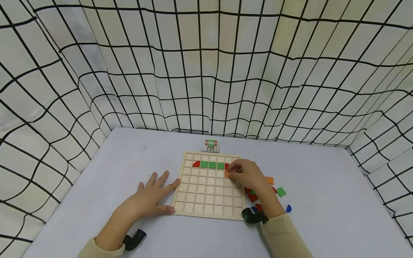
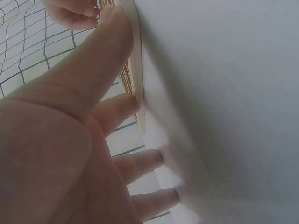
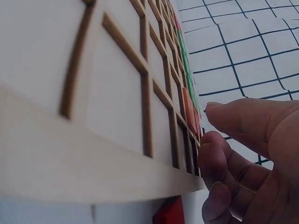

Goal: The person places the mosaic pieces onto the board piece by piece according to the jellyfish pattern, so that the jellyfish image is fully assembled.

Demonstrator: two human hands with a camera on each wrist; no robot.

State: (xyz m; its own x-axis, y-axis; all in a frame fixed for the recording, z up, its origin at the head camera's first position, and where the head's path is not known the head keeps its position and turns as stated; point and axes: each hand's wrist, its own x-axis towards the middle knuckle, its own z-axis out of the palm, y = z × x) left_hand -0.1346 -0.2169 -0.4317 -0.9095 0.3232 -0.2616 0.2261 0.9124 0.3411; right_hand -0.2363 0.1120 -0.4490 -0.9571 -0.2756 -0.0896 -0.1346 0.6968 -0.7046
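A square wooden grid board [image 1: 209, 216] lies on the table. A row near its top holds a red rounded piece [image 1: 196, 164], several green squares [image 1: 212, 165] and another red piece [image 1: 227, 166]. Just below that red piece is an orange piece [image 1: 227, 174]. My right hand [image 1: 248, 173] is over the board's right side, curled fingers and thumb at these two pieces; whether they pinch one is not clear. The right wrist view shows a gap between thumb [image 3: 233, 114] and forefinger. My left hand [image 1: 150, 197] is spread, thumb and a fingertip touching the board's left edge.
Loose pieces lie right of the board, partly behind my right forearm: an orange square [image 1: 269, 180], a green square [image 1: 281, 192], a blue rounded piece [image 1: 288, 208] and several red ones. A small pattern card [image 1: 210, 144] lies beyond the board. Black netting [image 1: 219, 77] surrounds the table.
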